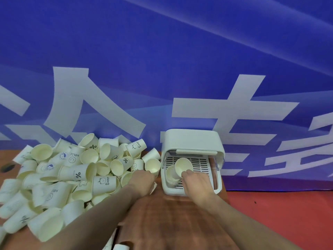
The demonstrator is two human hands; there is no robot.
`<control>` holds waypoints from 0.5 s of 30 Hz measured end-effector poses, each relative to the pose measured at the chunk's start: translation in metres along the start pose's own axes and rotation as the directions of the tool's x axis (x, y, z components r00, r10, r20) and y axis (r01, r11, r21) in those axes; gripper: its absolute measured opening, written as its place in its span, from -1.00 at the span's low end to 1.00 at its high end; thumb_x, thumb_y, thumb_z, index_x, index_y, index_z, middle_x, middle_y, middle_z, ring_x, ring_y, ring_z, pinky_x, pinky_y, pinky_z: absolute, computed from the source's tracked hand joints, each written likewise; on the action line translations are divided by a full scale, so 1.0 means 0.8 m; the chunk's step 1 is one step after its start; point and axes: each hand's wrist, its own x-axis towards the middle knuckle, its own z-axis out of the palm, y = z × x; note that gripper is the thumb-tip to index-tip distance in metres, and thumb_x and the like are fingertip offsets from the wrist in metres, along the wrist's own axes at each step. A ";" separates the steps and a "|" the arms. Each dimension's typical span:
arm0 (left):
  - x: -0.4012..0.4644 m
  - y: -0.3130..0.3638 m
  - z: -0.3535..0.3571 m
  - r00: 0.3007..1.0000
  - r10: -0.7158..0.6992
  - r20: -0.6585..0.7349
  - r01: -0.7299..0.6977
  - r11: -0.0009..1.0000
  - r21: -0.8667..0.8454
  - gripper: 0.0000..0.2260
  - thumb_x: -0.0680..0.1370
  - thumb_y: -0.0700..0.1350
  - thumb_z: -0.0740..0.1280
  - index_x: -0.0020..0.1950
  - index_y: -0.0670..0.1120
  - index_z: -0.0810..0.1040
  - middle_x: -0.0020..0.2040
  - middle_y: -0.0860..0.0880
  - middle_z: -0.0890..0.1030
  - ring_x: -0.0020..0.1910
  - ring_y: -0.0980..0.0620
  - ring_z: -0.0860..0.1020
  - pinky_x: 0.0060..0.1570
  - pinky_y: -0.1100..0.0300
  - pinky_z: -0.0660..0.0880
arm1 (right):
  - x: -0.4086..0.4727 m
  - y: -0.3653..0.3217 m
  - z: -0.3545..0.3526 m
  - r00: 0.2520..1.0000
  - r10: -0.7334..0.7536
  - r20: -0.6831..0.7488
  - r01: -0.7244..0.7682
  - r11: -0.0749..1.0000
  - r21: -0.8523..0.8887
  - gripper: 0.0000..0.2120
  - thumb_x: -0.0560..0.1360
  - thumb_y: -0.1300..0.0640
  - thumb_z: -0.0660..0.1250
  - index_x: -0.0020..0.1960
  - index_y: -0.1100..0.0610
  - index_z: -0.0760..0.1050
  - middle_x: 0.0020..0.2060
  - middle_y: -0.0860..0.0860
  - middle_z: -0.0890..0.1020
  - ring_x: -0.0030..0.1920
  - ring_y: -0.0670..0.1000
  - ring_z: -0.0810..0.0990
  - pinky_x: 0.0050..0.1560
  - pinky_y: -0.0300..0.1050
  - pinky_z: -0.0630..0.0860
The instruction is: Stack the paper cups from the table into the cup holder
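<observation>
Head view, right hand (197,183) holding cup (183,166) inside holder (193,139), table edge (226,195) just beside.

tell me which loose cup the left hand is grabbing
The plain cup at the pile's right edge, nearest the cup holder, mouth facing the camera. The left hand grips its base; the others lie untouched.

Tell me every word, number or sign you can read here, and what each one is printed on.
"Bear", under a small bear face: upright cup at the back of the pile, and a cup near the left hand.
"HELLO", by a smiley: a cup at the back and a cup at the front.
"%": a cup lying sideways, among others.
Blue round logos on some cups: too blurred to read.
Large white characters on the blue banner: cut off, not readable.
</observation>
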 end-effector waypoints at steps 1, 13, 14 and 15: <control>-0.003 -0.003 0.003 1.000 -0.011 0.010 0.011 1.000 0.005 -0.74 0.62 -0.03 0.17 0.12 -0.12 0.58 0.09 -0.15 0.63 0.06 -0.18 0.60 -0.04 0.06 0.45 | 0.003 -0.004 0.001 1.000 -0.007 0.005 0.008 1.000 -0.016 -0.69 0.00 0.15 0.61 -0.43 0.03 0.48 -0.56 -0.04 0.45 -0.67 0.03 0.42 -0.54 -0.21 0.03; 0.004 -0.040 0.048 0.993 -0.086 0.084 0.087 0.996 -0.006 -0.71 0.63 0.01 0.12 0.08 -0.11 0.57 0.07 -0.13 0.62 0.03 -0.14 0.59 -0.18 0.11 0.34 | 0.037 -0.030 0.030 0.978 -0.019 0.205 0.029 0.999 -0.042 -0.75 0.52 0.24 0.17 0.14 0.13 0.52 0.05 0.07 0.60 0.02 0.16 0.61 -0.09 -0.08 0.41; 0.006 -0.042 0.052 0.992 -0.090 0.088 0.092 0.996 -0.014 -0.71 0.63 0.00 0.12 0.08 -0.11 0.57 0.07 -0.13 0.62 0.03 -0.14 0.59 -0.18 0.12 0.33 | 0.039 -0.030 0.034 0.975 -0.018 0.219 0.025 0.999 -0.029 -0.75 0.53 0.23 0.16 0.14 0.12 0.52 0.05 0.07 0.60 0.02 0.15 0.62 -0.10 -0.08 0.41; 0.008 -0.044 0.055 0.991 -0.093 0.094 0.095 0.995 -0.023 -0.71 0.63 0.00 0.12 0.08 -0.11 0.57 0.07 -0.13 0.62 0.03 -0.14 0.59 -0.18 0.13 0.33 | 0.041 -0.030 0.038 0.974 -0.015 0.226 0.020 1.000 -0.021 -0.76 0.53 0.22 0.16 0.13 0.12 0.52 0.04 0.06 0.60 0.02 0.14 0.62 -0.11 -0.07 0.40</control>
